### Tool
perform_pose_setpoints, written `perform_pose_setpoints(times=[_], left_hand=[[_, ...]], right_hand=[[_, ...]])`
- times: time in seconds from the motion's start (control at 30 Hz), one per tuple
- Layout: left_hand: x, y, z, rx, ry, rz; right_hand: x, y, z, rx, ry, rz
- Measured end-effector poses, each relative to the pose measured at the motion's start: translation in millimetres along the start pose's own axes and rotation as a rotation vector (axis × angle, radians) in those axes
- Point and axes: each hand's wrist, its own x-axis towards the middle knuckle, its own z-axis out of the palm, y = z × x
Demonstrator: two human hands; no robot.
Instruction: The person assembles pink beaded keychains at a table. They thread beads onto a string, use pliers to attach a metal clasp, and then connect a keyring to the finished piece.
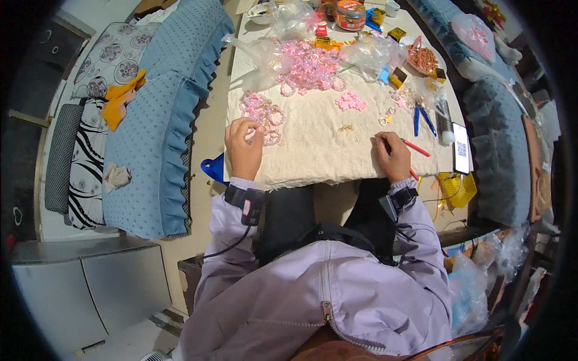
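My left hand (244, 150) rests at the near left of the cloth-covered table, its fingers closed on pink beads at the edge of a small pile of pink beaded bracelets (274, 115). Curled fingers hide most of what it grips. Farther right, my right hand (392, 157) lies on the cloth with its fingers bent inward; whatever is between them is hidden. Red tool handles (416, 148) stick out beside and under it. Between the hands are small gold-coloured pieces (345, 128). A cluster of pink beads (350, 101) sits beyond them.
A large heap of pink beaded strands (310, 66) lies farther back among clear plastic bags (367, 55). Blue-handled pliers (424, 119) and a phone (461, 148) are on the right. Behind stand a plate of nuts (422, 59) and a lidded jar (350, 15). Blue-covered sofas flank the table.
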Motion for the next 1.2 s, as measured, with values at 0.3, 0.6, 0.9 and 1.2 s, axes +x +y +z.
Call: perform_pose_setpoints(times=[0.3,0.6,0.9,1.2], left_hand=[[26.5,39.1,-26.7,-1.104,-0.335,-0.612],[19.5,90.8,-15.5,-1.247,-0.399,-0.665],[15.5,95.6,-8.6,-1.242,-0.357,-0.682],[17.0,95.9,-8.5,-1.109,-0.396,-0.26]], right_hand=[[14.5,-61.8,-8.3,0.389,-0.082,-0.016],[17.0,-142.4,22.6,0.897,-0.526,0.127],[11.9,-125.8,25.9,1.188,-0.657,0.309],[26.2,-137.2,1.7,0.999,-0.517,0.05]])
